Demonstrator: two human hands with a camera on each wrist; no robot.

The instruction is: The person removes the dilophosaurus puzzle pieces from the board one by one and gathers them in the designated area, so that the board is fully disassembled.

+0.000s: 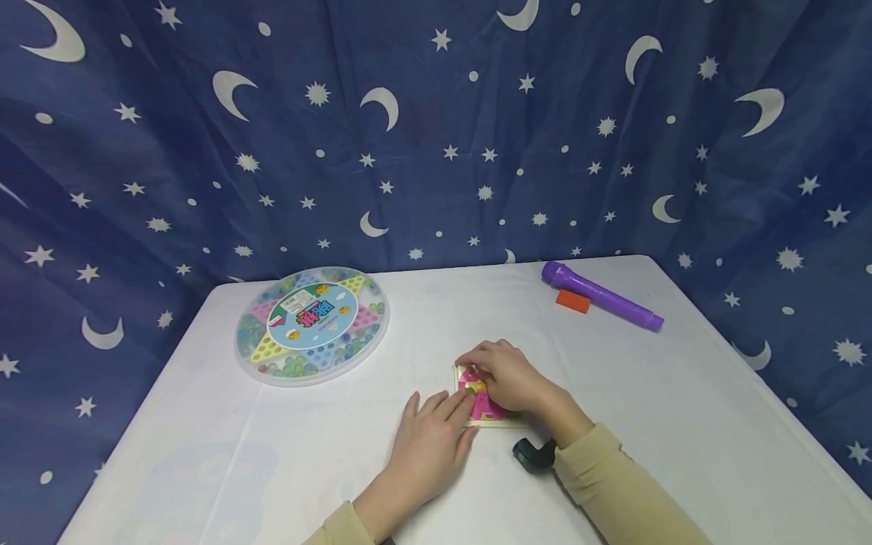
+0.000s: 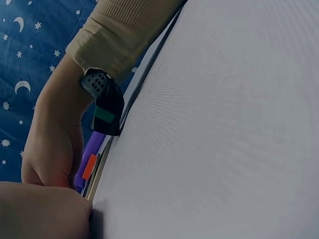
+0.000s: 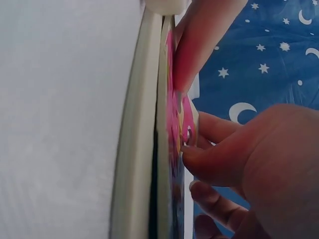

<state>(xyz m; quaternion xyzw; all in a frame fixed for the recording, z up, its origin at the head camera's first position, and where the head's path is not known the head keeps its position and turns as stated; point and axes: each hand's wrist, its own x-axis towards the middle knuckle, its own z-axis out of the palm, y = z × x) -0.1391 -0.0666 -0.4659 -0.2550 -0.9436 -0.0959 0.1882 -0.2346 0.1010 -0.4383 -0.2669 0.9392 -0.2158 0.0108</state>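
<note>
A small pink picture puzzle in a pale frame lies flat near the middle of the table. My left hand reaches in from its left side, fingers fairly straight, fingertips resting on the picture. Over the puzzle's upper right, my right hand curls down and covers part of it. The right wrist view shows my right thumb and finger pinching a pink puzzle piece that stands tilted up from the surface. A finger of my left hand presses close beside it. The pale frame edge runs along that view.
A round marble board game under a clear cover lies at the back left. Toward the back right are a purple toy microphone and an orange block. A dark wrist camera sits under my right wrist. Starry blue cloth hangs behind.
</note>
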